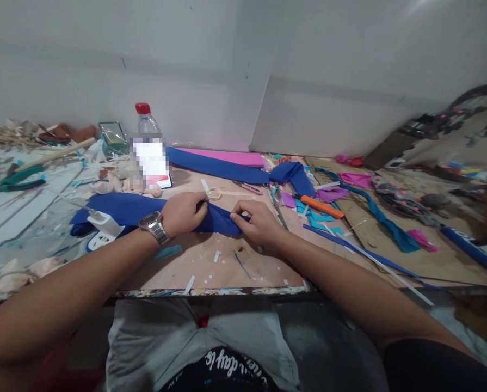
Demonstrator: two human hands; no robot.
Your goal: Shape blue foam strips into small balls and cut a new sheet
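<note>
A strip of blue fabric (124, 206) lies across the table in front of me, its left part flat and its right end pinched between my hands. My left hand (185, 212), with a metal watch (155, 226) on the wrist, grips the strip's upper edge with closed fingers. Thumb and fingers of my right hand (262, 224) pinch the strip's right end, where the cloth looks folded. Just beyond my left fingertips lies a roll of tape (214, 194). A white charger plug (104, 223) sits in a power strip (100, 241) against the fabric's left part.
A phone (151, 163) leans by a red-capped bottle (145, 117). Behind my hands lie blue (219, 166) and pink strips (227, 157). An orange cutter (322, 207) and fabric scraps are on the right; green-handled pliers (23, 178) are on the left. A wall stands behind.
</note>
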